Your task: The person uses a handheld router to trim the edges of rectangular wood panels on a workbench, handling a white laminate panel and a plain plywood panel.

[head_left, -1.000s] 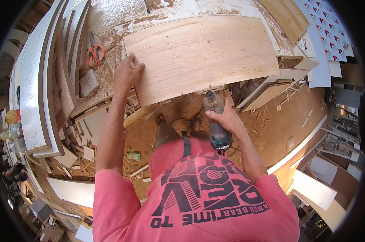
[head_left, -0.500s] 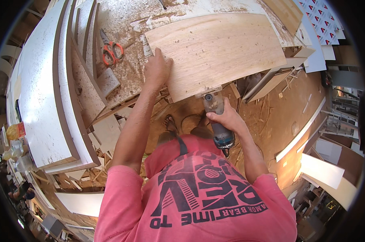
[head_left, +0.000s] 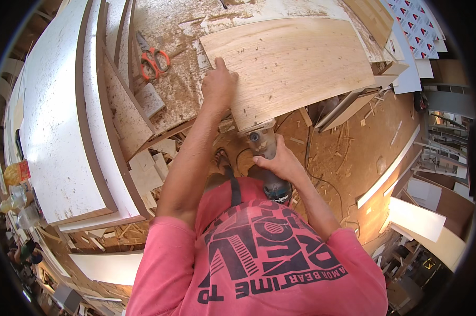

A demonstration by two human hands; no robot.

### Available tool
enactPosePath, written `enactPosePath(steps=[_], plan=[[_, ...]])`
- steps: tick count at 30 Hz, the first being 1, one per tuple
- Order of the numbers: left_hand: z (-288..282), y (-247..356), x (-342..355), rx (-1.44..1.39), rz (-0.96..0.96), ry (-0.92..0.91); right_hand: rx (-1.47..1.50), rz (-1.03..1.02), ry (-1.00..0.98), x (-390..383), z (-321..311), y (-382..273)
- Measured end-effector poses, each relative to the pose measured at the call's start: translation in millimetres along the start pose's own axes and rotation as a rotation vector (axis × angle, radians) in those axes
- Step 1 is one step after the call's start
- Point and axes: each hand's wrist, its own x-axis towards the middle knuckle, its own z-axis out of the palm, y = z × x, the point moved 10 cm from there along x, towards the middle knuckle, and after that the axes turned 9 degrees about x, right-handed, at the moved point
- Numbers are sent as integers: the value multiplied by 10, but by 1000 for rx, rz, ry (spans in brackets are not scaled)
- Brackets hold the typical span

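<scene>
A pale plywood board (head_left: 301,68) lies flat on the dust-covered workbench, its near edge overhanging the front. My left hand (head_left: 218,87) grips the board's left edge, with the index finger stretched along it and the other fingers curled. In my right hand (head_left: 283,162) is a trim router (head_left: 266,146) with a dark blue and black body. Its base meets the board's near edge close to the left corner. My fingers wrap the router's far side and are partly hidden. Orange-handled scissors (head_left: 155,62) lie on the bench, left of my left hand.
White-faced panels (head_left: 56,126) stand stacked at the left, beside a small offcut (head_left: 150,100). Below the bench's right side lean more boards (head_left: 348,108). Wood scraps and a dark cable (head_left: 322,179) lie on the brown floor (head_left: 375,142).
My right hand has drawn the trim router leftward along the board's near edge, toward the left corner. My left hand keeps its hold on the board. The whole view has shifted slightly.
</scene>
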Motion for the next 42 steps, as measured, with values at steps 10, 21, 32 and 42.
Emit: enactPosePath(steps=[10,21,32,42], plan=[[36,-11,18,-8,-24,-50,-1,-13,-9,-51,291,-94],[33,-1,21,3,-2,-101,63,-40,51,-122,427,-166],[32,3,4,5,31,-116,-1,-56,104,-201,460,-266],[50,-11,30,15,30,-129,33,-11,87,-139,460,-207]])
